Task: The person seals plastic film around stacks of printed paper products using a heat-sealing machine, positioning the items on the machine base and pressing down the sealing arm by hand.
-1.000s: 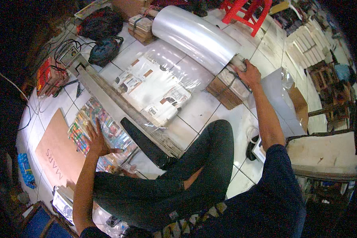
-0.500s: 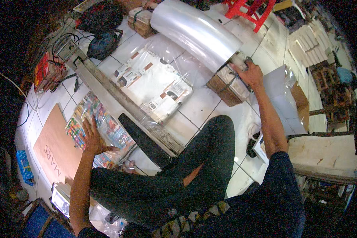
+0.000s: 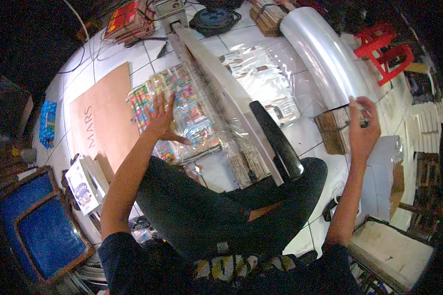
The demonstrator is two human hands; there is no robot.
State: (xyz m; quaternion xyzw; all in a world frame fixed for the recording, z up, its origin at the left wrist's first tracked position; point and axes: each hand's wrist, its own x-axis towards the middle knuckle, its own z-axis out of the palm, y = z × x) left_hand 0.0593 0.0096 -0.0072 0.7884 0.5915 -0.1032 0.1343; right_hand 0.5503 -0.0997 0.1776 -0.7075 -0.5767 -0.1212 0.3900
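Note:
My left hand [image 3: 162, 119] lies with spread fingers on a clear-plastic-covered stack of colourful printed sheets [image 3: 197, 123]. Beside that stack runs a long bar-type heat sealer [image 3: 221, 103] with a black handle [image 3: 276, 140], its tip close to my right knee. Clear film spreads beyond the sealer over white printed packages [image 3: 261, 78]. That film leads to a large roll of clear plastic [image 3: 325, 54]. At the roll's near end my right hand [image 3: 365, 123] has its fingers curled but apart, nearest to the roll's edge and a strapped brown bundle [image 3: 332, 132].
Brown cardboard [image 3: 106, 115] lies left of the printed stack. A red plastic stool [image 3: 386, 54] stands far right, above a grey-white open carton [image 3: 381, 172]. Blue-panelled framing [image 3: 49, 221] is at lower left. Red-topped bundles [image 3: 130, 22] sit at the far left.
My view has turned, so the scene sits further right. My right hand has loosened from the roll's end. My left hand stays on the printed stack. The sealer handle now appears right of its base.

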